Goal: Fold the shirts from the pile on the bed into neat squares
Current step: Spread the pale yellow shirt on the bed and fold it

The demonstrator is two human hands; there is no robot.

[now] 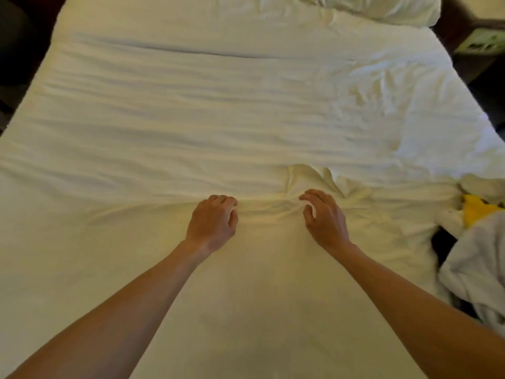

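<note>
Two hands in frame, both mine, at centre, both forearms coming up from the bottom edge. My left hand [211,222] lies palm-down w/ fingers curled into the cloth, bunching a ridge of white fabric under the fingertips. My right hand [323,217] is just beside it, thumb and fingers bent and pinching the same bunched cloth; a gap of gathered folds runs between the two.

What I'm gripping is white on white: a rumpled lump of white fabric [314,181] rises just above my right hand, centre-right of frame. Can't tell if that's a shirt or just the sheet pulled up, since the edges blend in.

One bed [164,105] fills nearly the whole frame, its sheet creased in long horizontal wrinkles, more crumpled at upper right. One pillow [382,6] at the top edge, right of centre.

The pile of clothes [475,242] is at the right edge, mid to lower frame, well apart from my hands. In it I count approx 4 bits by colour: 1 yellow piece [476,210], 1 pale grey-white garment [481,269] below it, 1 white piece above, and 1 dark patch [442,244] to the left of the grey one. Can't say which of these are shirts.

Dark floor shows at upper left and upper right corners.
</note>
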